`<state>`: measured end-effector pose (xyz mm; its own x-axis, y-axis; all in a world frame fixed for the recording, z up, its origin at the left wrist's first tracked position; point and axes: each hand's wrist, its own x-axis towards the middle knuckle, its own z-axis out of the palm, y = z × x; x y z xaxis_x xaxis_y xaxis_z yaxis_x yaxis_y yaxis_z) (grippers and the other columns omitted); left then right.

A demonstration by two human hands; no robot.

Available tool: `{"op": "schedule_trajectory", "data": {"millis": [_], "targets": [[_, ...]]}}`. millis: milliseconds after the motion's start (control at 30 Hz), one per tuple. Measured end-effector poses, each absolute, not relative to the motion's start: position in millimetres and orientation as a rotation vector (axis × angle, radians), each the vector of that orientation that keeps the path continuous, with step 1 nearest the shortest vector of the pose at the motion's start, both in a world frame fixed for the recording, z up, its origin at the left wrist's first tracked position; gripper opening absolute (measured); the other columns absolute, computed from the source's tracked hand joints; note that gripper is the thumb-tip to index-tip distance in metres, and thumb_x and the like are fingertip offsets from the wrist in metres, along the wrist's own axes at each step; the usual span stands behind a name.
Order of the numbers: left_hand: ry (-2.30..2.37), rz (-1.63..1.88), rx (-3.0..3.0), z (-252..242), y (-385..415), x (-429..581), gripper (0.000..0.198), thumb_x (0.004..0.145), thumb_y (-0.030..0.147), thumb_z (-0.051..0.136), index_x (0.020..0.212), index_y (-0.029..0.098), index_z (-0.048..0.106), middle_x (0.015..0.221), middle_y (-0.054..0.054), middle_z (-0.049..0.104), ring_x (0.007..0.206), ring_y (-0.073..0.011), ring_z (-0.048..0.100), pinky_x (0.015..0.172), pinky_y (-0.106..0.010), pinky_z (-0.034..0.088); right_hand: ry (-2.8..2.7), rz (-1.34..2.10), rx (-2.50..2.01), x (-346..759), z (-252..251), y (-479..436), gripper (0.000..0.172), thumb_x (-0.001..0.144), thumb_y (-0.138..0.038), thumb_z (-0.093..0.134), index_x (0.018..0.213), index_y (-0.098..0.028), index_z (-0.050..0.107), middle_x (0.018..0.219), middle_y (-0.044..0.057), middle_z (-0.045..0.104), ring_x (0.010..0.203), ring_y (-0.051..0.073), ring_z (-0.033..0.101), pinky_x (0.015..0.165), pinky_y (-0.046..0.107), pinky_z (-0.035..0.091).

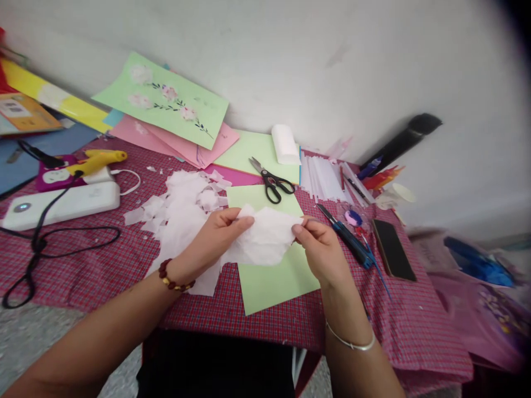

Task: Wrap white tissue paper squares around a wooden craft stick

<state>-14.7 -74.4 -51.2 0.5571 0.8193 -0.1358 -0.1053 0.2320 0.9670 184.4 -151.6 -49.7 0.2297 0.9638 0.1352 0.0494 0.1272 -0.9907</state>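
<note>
A piece of white tissue paper (267,235) is stretched between my two hands, above a light green sheet (276,284). My left hand (224,229) pinches its left edge between thumb and fingers. At the right edge, my right hand (321,243) grips it the same way. To the left lies a pile of white tissue pieces (182,193), some of them cut small, partly behind my left forearm. Black-handled scissors (271,179) rest on the green paper beyond the tissue, blades pointing away to the left.
A tissue roll (285,145) stands at the back. Glue sticks (321,177), a utility knife (346,237) and a phone (393,250) lie to the right. On the left are a power bank (66,204), a yellow glue gun (99,162) and a black cable. A flower-decorated green card (166,99) leans behind.
</note>
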Motion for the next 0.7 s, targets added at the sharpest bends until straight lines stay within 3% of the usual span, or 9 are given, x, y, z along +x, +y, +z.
{"op": "schedule_trajectory", "data": {"millis": [200, 300, 367, 433, 500, 700], "targets": [[0.847, 0.52, 1.475, -52.1, -72.8, -14.0, 0.028, 0.081, 0.038, 0.058, 0.097, 0.015, 0.063, 0.08, -0.003, 0.064, 0.06, -0.0116, 0.053, 0.05, -0.021, 0.04, -1.168, 0.871, -1.384, 185.0, -37.9, -155.8, 0.028, 0.083, -0.029, 0.06, 0.057, -0.018, 0.057, 0.063, -0.001, 0.053, 0.056, 0.01, 0.051, 0.052, 0.024, 0.041], [1.0, 0.935, 1.89, -46.0, -76.4, -15.2, 0.032, 0.076, 0.026, 0.062, 0.106, 0.018, 0.06, 0.099, -0.007, 0.062, 0.077, -0.0147, 0.054, 0.062, -0.025, 0.044, -1.233, 0.875, -1.472, 178.9, -31.8, -157.7, 0.025, 0.083, -0.027, 0.06, 0.06, -0.018, 0.057, 0.063, -0.001, 0.055, 0.052, 0.01, 0.051, 0.048, 0.024, 0.039], [0.973, 1.139, 2.018, -40.7, -83.1, -15.0, 0.019, 0.075, 0.019, 0.062, 0.093, 0.017, 0.062, 0.092, -0.005, 0.061, 0.078, -0.0141, 0.053, 0.067, -0.026, 0.045, -1.323, 0.798, -1.534, 172.6, -30.4, -158.2, 0.022, 0.082, -0.024, 0.059, 0.061, -0.018, 0.057, 0.064, -0.001, 0.055, 0.052, 0.009, 0.051, 0.047, 0.024, 0.038], [0.84, 0.995, 1.942, -35.8, -91.6, -12.7, 0.003, 0.077, 0.018, 0.058, 0.078, 0.016, 0.06, 0.073, -0.001, 0.059, 0.065, -0.0106, 0.052, 0.06, -0.023, 0.044, -1.425, 0.674, -1.593, 165.9, -30.8, -158.5, 0.02, 0.081, -0.02, 0.059, 0.061, -0.019, 0.056, 0.065, -0.001, 0.056, 0.052, 0.009, 0.049, 0.047, 0.024, 0.036], [0.744, 0.711, 1.695, -33.4, -98.6, -8.4, 0.006, 0.079, 0.018, 0.056, 0.075, 0.015, 0.058, 0.062, 0.002, 0.055, 0.054, -0.0076, 0.05, 0.051, -0.02, 0.042, -1.519, 0.558, -1.616, 160.1, -32.1, -158.8, 0.018, 0.08, -0.015, 0.057, 0.063, -0.019, 0.056, 0.065, -0.001, 0.057, 0.053, 0.01, 0.049, 0.048, 0.024, 0.036], [0.722, 0.541, 1.278, -43.8, -96.9, 0.7, 0.01, 0.078, 0.021, 0.057, 0.079, 0.012, 0.06, 0.069, 0.0, 0.062, 0.055, -0.0068, 0.057, 0.056, -0.021, 0.05, -1.654, 0.627, -1.559, 155.0, -37.6, -160.6, 0.017, 0.086, -0.013, 0.049, 0.084, -0.019, 0.064, 0.082, 0.002, 0.066, 0.067, 0.013, 0.058, 0.057, 0.026, 0.041]]}}
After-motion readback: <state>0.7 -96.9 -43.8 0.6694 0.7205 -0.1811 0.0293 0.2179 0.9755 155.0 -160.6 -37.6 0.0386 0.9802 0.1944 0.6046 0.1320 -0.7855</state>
